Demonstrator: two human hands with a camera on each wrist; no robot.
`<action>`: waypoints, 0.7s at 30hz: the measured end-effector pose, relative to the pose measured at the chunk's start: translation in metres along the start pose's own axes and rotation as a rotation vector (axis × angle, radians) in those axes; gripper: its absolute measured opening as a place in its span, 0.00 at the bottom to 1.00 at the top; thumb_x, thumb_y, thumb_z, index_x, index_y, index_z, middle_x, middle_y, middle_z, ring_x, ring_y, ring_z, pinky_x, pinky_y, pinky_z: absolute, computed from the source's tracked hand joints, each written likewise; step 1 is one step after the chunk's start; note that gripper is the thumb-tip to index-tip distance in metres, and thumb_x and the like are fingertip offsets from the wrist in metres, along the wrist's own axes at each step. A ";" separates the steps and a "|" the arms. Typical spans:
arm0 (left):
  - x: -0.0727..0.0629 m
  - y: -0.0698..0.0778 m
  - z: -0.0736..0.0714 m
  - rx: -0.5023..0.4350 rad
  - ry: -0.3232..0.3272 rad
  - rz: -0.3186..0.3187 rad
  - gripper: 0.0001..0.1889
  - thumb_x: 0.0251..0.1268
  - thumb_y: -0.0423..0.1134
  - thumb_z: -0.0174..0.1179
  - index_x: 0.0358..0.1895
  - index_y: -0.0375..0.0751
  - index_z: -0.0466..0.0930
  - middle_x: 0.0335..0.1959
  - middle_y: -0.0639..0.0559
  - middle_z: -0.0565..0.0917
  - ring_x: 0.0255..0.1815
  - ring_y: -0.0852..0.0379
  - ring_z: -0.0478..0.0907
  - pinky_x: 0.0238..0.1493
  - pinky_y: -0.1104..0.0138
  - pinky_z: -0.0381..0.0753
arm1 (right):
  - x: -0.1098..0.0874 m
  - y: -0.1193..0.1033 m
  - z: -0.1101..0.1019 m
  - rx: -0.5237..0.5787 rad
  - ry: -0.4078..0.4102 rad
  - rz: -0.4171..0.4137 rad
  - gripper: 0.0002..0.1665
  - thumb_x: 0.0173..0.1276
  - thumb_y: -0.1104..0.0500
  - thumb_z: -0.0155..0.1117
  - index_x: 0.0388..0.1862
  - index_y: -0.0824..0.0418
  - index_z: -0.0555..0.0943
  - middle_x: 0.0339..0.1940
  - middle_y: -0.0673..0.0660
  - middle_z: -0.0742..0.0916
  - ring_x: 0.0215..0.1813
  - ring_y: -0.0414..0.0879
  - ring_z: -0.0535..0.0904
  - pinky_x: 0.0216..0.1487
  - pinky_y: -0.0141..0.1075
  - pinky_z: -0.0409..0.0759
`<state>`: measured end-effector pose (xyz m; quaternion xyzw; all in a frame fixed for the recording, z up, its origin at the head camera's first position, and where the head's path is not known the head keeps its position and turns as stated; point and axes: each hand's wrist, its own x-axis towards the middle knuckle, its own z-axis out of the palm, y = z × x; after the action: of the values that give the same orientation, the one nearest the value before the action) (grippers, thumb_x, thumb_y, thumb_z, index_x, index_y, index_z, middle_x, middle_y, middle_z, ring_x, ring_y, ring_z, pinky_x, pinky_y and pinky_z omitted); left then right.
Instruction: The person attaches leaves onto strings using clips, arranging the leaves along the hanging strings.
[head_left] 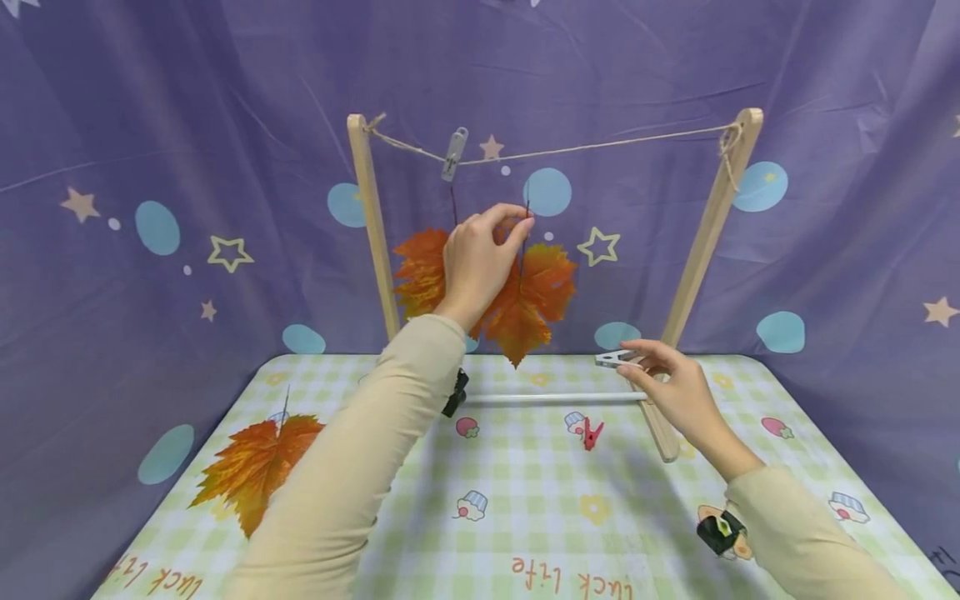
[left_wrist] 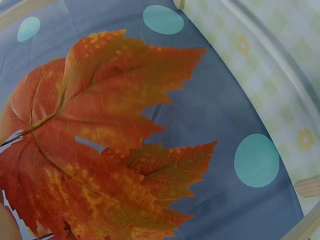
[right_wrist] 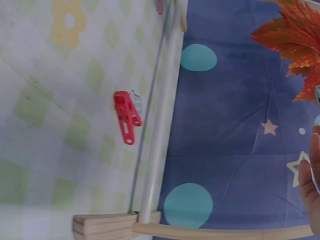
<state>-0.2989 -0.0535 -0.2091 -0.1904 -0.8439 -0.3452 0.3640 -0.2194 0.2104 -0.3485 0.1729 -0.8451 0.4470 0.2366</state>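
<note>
My left hand (head_left: 482, 257) pinches the thin dark stem of an orange maple leaf (head_left: 528, 304) below the twine (head_left: 592, 148). Left of it a second maple leaf (head_left: 420, 265) hangs by its stem under a grey clothespin (head_left: 454, 155) clipped on the twine; the left hand partly hides this leaf. In the left wrist view the held leaf (left_wrist: 100, 100) overlaps another one. Lower down at the right, my right hand (head_left: 675, 392) grips a white clothespin (head_left: 615, 358) between thumb and fingers, its tip pointing left.
Two wooden posts (head_left: 701, 242) carry the twine, joined low by a white rod (head_left: 555, 397). A red clothespin (head_left: 591, 434) lies on the checked tablecloth (head_left: 525, 475). A third maple leaf (head_left: 258, 462) lies at the left, partly behind the left sleeve. Behind hangs a purple curtain (head_left: 225, 100).
</note>
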 end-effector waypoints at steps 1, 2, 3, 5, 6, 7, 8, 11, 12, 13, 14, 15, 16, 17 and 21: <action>0.000 0.000 0.001 0.005 0.004 0.001 0.13 0.71 0.53 0.60 0.49 0.54 0.87 0.37 0.59 0.87 0.27 0.57 0.70 0.36 0.64 0.69 | 0.002 -0.002 0.000 -0.005 0.004 0.000 0.22 0.67 0.61 0.70 0.59 0.61 0.82 0.35 0.57 0.87 0.36 0.35 0.79 0.41 0.25 0.76; 0.000 0.000 0.001 0.009 0.006 0.002 0.13 0.71 0.53 0.60 0.49 0.54 0.87 0.37 0.59 0.87 0.27 0.58 0.70 0.37 0.64 0.69 | 0.004 -0.004 0.000 -0.008 0.008 0.000 0.22 0.67 0.61 0.70 0.60 0.61 0.81 0.36 0.57 0.87 0.36 0.34 0.79 0.41 0.25 0.76; 0.000 0.000 0.002 0.011 0.010 0.002 0.13 0.71 0.53 0.60 0.49 0.54 0.87 0.38 0.59 0.87 0.28 0.58 0.71 0.37 0.64 0.70 | 0.006 -0.006 0.000 -0.007 0.012 0.000 0.23 0.67 0.61 0.70 0.60 0.61 0.81 0.35 0.58 0.87 0.36 0.35 0.79 0.41 0.25 0.76; 0.000 0.000 0.003 0.014 0.016 0.003 0.13 0.71 0.53 0.60 0.49 0.54 0.87 0.38 0.59 0.87 0.28 0.58 0.71 0.38 0.64 0.71 | 0.011 -0.011 0.000 -0.015 0.021 -0.003 0.23 0.66 0.60 0.71 0.60 0.61 0.82 0.36 0.57 0.87 0.36 0.35 0.79 0.41 0.25 0.76; 0.000 0.000 0.004 0.016 0.018 0.002 0.13 0.71 0.53 0.60 0.49 0.54 0.87 0.38 0.59 0.87 0.28 0.58 0.71 0.39 0.64 0.71 | 0.014 -0.014 -0.001 -0.019 0.025 -0.006 0.22 0.66 0.59 0.71 0.59 0.61 0.82 0.36 0.57 0.87 0.36 0.35 0.79 0.41 0.25 0.76; 0.001 0.000 0.004 0.014 0.020 0.002 0.13 0.71 0.53 0.60 0.49 0.54 0.87 0.38 0.59 0.88 0.28 0.58 0.71 0.39 0.64 0.71 | 0.016 -0.016 -0.001 -0.023 0.030 -0.009 0.21 0.66 0.59 0.72 0.57 0.60 0.83 0.36 0.57 0.87 0.36 0.36 0.79 0.41 0.25 0.76; 0.001 0.000 0.005 0.013 0.020 0.001 0.13 0.71 0.53 0.60 0.49 0.54 0.87 0.38 0.59 0.88 0.28 0.58 0.72 0.39 0.64 0.71 | 0.019 -0.019 -0.001 -0.024 0.033 -0.014 0.20 0.65 0.58 0.72 0.56 0.59 0.84 0.36 0.57 0.87 0.36 0.37 0.79 0.41 0.26 0.76; 0.001 0.001 0.007 0.015 0.020 -0.007 0.13 0.71 0.53 0.60 0.49 0.54 0.87 0.37 0.59 0.88 0.28 0.58 0.71 0.40 0.64 0.71 | 0.029 -0.026 -0.001 -0.016 0.036 -0.029 0.18 0.64 0.58 0.73 0.53 0.58 0.85 0.40 0.57 0.87 0.37 0.38 0.78 0.42 0.27 0.77; 0.002 0.001 0.007 0.017 0.022 -0.011 0.13 0.71 0.53 0.60 0.50 0.54 0.87 0.38 0.60 0.88 0.28 0.58 0.71 0.40 0.64 0.71 | 0.032 -0.029 -0.001 -0.011 0.037 -0.033 0.18 0.64 0.58 0.73 0.53 0.58 0.85 0.41 0.57 0.87 0.37 0.38 0.78 0.42 0.27 0.77; 0.002 0.002 0.007 0.020 0.023 -0.016 0.13 0.71 0.53 0.60 0.50 0.54 0.87 0.38 0.60 0.88 0.28 0.58 0.71 0.40 0.64 0.71 | 0.036 -0.031 0.000 -0.006 0.039 -0.036 0.18 0.64 0.57 0.73 0.53 0.58 0.85 0.42 0.57 0.87 0.37 0.38 0.78 0.42 0.28 0.77; 0.002 0.002 0.007 0.025 0.025 -0.020 0.13 0.71 0.53 0.60 0.50 0.55 0.87 0.38 0.60 0.88 0.28 0.58 0.71 0.39 0.64 0.70 | 0.039 -0.033 0.001 -0.001 0.041 -0.041 0.19 0.64 0.57 0.73 0.54 0.58 0.85 0.42 0.57 0.87 0.38 0.39 0.78 0.42 0.29 0.77; 0.002 0.002 0.007 0.028 0.027 -0.025 0.13 0.71 0.53 0.60 0.50 0.55 0.87 0.38 0.60 0.88 0.28 0.58 0.71 0.39 0.64 0.70 | 0.042 -0.035 0.001 -0.005 0.045 -0.042 0.19 0.64 0.57 0.73 0.54 0.58 0.85 0.41 0.56 0.87 0.37 0.39 0.78 0.42 0.29 0.77; 0.002 0.002 0.007 0.034 0.029 -0.030 0.13 0.71 0.54 0.59 0.50 0.55 0.87 0.38 0.60 0.88 0.28 0.58 0.71 0.39 0.64 0.70 | 0.046 -0.038 0.002 -0.008 0.049 -0.043 0.19 0.64 0.56 0.73 0.54 0.58 0.85 0.40 0.56 0.87 0.37 0.39 0.78 0.42 0.30 0.77; 0.002 0.002 0.007 0.036 0.031 -0.033 0.13 0.71 0.54 0.59 0.50 0.55 0.87 0.38 0.61 0.88 0.28 0.58 0.71 0.38 0.64 0.70 | 0.049 -0.040 0.003 -0.012 0.054 -0.045 0.20 0.64 0.56 0.73 0.54 0.58 0.85 0.38 0.56 0.87 0.37 0.40 0.78 0.41 0.30 0.77; 0.003 0.002 0.007 0.038 0.033 -0.036 0.14 0.72 0.54 0.58 0.50 0.55 0.87 0.38 0.61 0.88 0.28 0.58 0.72 0.38 0.65 0.71 | 0.061 -0.048 0.003 -0.040 0.066 -0.048 0.21 0.63 0.55 0.74 0.55 0.57 0.85 0.32 0.54 0.85 0.33 0.43 0.79 0.36 0.30 0.76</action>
<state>-0.3035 -0.0471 -0.2096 -0.1628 -0.8475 -0.3387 0.3750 -0.2469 0.1765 -0.2837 0.1735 -0.8413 0.4297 0.2785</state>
